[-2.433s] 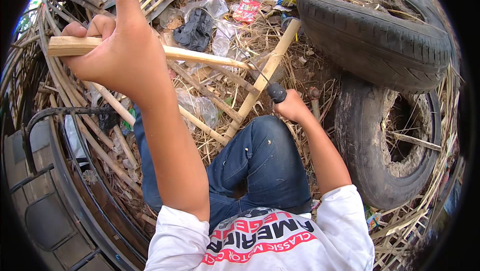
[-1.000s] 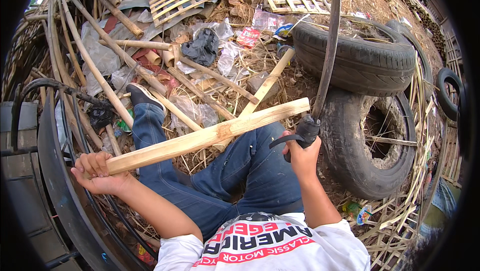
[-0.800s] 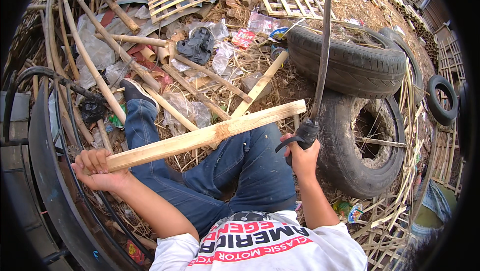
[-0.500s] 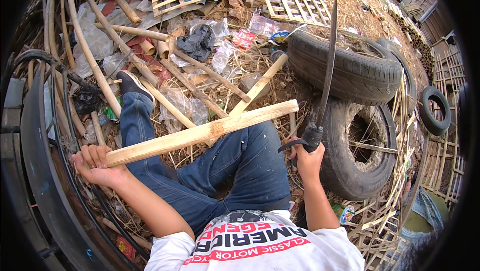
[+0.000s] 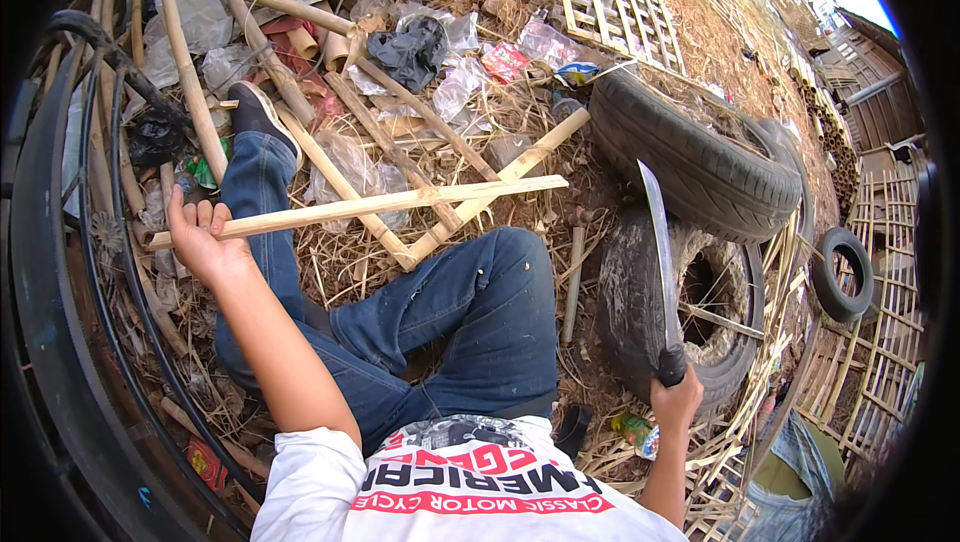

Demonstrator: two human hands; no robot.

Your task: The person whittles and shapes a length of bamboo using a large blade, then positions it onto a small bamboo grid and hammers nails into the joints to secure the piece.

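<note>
- since half a second ago, the right hand (image 5: 677,404) has drawn the long machete (image 5: 660,262) outward, away from the bamboo strip (image 5: 370,207); the blade now stands upright in front of the lower tyre (image 5: 690,302), well apart from the strip.
- left hand (image 5: 205,242) is clenched around the strip's near end, holding it out level above the bent knee (image 5: 500,272), its far end free over the straw and litter.
- right hand is closed tight on the machete's dark handle.
- to do the cut well, the strip probably needs to be held steady, with the fingers kept behind the intended line.
- blade should likely meet the strip well away from the left hand and clear of the knee below.
</note>
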